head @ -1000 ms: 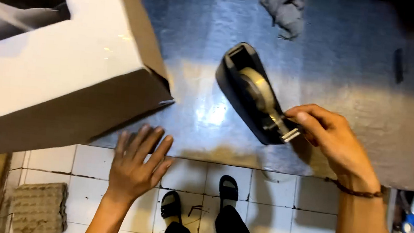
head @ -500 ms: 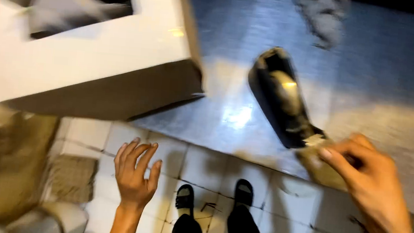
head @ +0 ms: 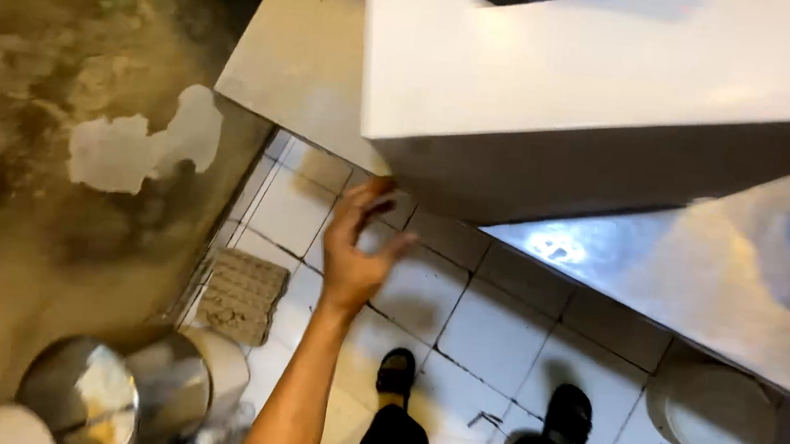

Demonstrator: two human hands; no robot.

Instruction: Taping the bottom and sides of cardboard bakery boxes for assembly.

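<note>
White cardboard box (head: 607, 88) sits on the metal table (head: 696, 267), filling the frame from twelve to three o'clock, its lower corner overhanging the edge. My left hand (head: 355, 247) reaches up at centre, fingers spread wide and holding nothing, fingertips just under that corner. My right hand is out of sight. An egg tray (head: 241, 296) lies on the tiled floor (head: 490, 330) at eight o'clock.

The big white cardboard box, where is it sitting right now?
In the head view the big white cardboard box fills the upper right, resting on the shiny metal table, its near-left corner just above the left hand.
</note>
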